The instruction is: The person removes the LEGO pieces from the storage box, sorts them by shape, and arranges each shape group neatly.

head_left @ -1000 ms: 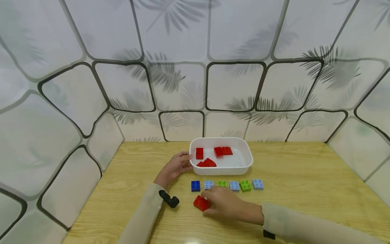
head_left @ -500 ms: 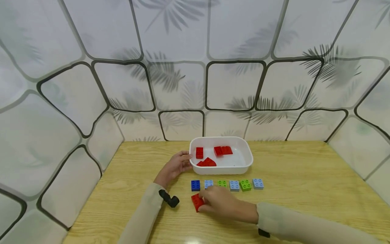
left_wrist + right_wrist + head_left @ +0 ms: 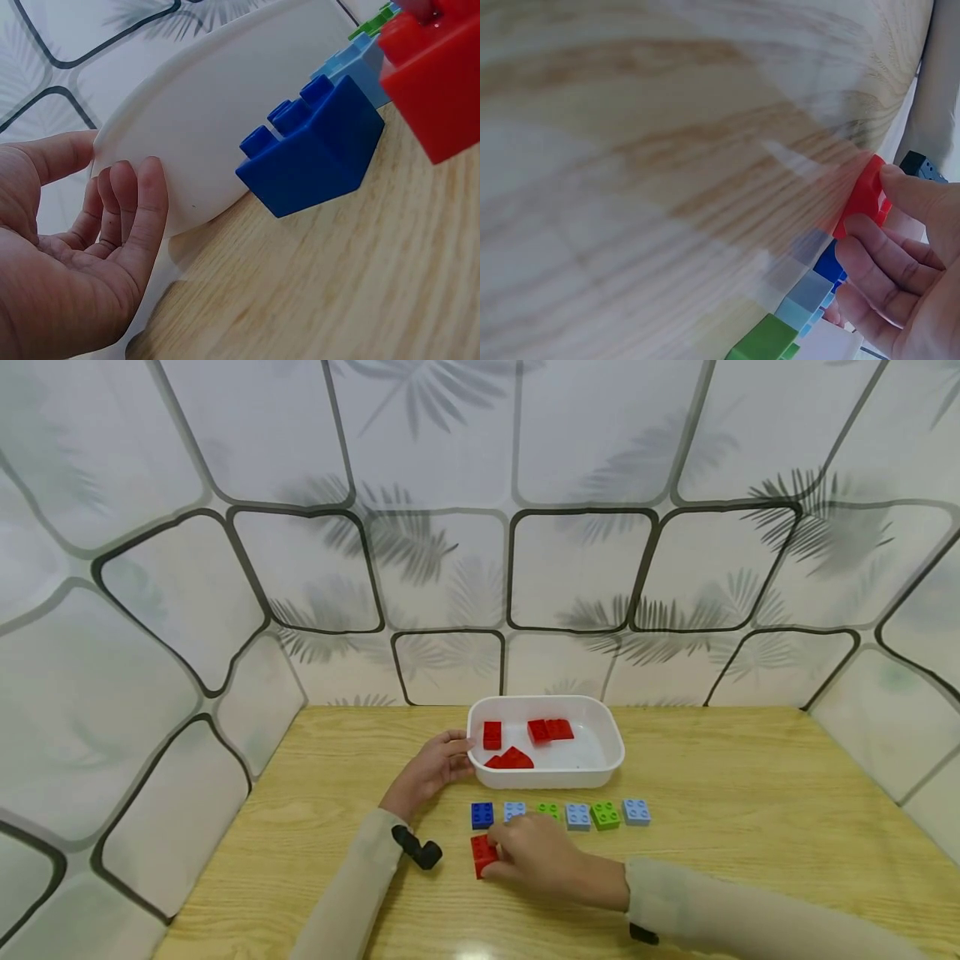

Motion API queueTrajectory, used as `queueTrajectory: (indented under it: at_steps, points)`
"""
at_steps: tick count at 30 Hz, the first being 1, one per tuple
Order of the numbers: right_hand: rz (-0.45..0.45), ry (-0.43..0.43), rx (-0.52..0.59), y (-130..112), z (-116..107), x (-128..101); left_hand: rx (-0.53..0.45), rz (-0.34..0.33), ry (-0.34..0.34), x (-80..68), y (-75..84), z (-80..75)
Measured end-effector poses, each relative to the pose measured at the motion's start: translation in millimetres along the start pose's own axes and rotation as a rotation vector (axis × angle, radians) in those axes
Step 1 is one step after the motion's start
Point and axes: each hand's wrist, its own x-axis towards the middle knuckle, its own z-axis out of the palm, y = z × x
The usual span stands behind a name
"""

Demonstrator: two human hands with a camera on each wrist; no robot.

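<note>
wooden table (image 3: pixel 750 793): right hand (image 3: pixel 543 860) fingers pinch red brick (image 3: pixel 482 854); left hand (image 3: pixel 431 768) fingers relaxed against white tub (image 3: pixel 611 768).

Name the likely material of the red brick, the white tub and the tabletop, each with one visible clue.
Red brick, held by the right hand: probably moulded plastic, smooth, uniform colour, crisp edges.
White tub, touched by the left hand: likely plastic, smooth with rounded walls.
Tabletop: pale wood grain with a slight sheen; solid wood or printed laminate cannot be told.
</note>
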Motion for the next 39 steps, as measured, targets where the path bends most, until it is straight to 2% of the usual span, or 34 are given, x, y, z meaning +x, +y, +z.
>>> queueTrajectory:
  at_steps: [16, 24, 28, 33, 36, 39]
  points:
    - [0.006, 0.032, -0.031, -2.1, -0.3, -0.1, -0.001, -0.003, 0.013, 0.3, 0.9, 0.1]
    - [0.000, 0.058, -0.033, -2.7, -2.2, 1.2, -0.008, 0.012, -0.018, 1.3, -2.0, -2.1]
    - [-0.023, 0.101, -0.020, 0.1, -15.2, 4.6, -0.008, 0.005, -0.012, 1.0, -2.2, -1.9]
    - [-0.071, 0.262, -0.124, 15.2, -40.8, 13.5, -0.005, 0.004, -0.012, 0.1, -1.6, -2.1]
    - [-0.052, 0.322, -0.159, 30.5, -57.4, 18.9, -0.005, 0.005, -0.016, 0.0, -1.3, -2.5]
    - [-0.011, 0.322, -0.142, 47.5, -74.2, 23.4, -0.008, 0.000, -0.011, 0.2, -0.9, -2.3]
